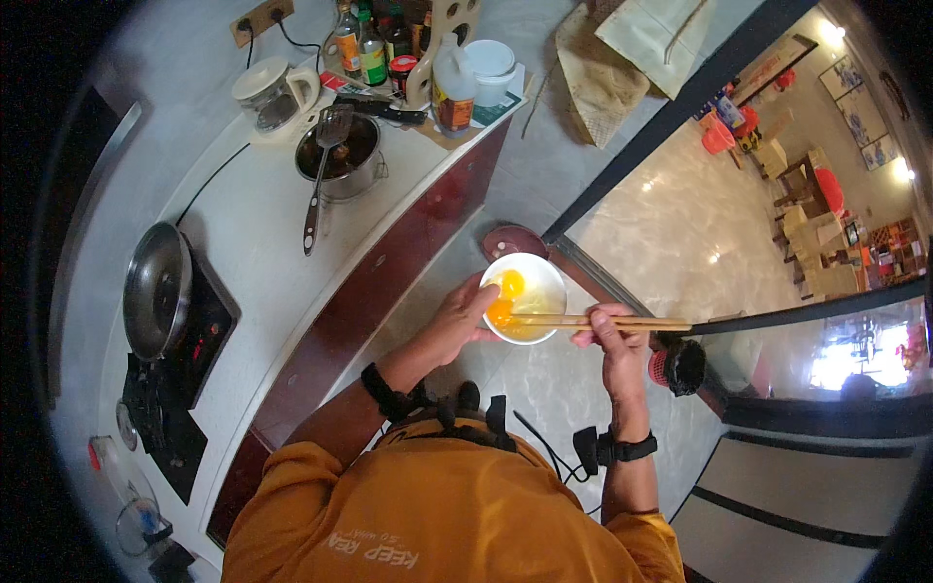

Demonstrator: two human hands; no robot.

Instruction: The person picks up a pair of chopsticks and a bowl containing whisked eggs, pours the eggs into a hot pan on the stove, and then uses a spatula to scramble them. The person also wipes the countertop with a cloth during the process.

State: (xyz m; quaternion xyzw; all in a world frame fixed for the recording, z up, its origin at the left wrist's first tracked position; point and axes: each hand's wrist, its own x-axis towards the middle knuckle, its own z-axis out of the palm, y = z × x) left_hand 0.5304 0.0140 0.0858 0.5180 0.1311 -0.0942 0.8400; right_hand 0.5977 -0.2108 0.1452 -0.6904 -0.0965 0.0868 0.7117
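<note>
My left hand (461, 318) grips the left rim of a white bowl (548, 286), its thumb over the edge. Raw eggs (513, 283) lie in the bowl, with orange yolks on the left side and clear white around them. Between the fingers of my right hand (617, 337) is a pair of wooden chopsticks (568, 322). They lie almost level across the bowl, and their tips reach a yolk at the lower left. The bowl is held above the floor, in front of my body.
Along the left runs a white counter (266, 218) with a frying pan (157, 291), an induction cooktop (215, 328), a steel pot (350, 175) bearing a slotted turner (332, 131), a knife (386, 111) and several bottles (372, 58). A brown basin (510, 239) and a bin (681, 366) stand on the floor.
</note>
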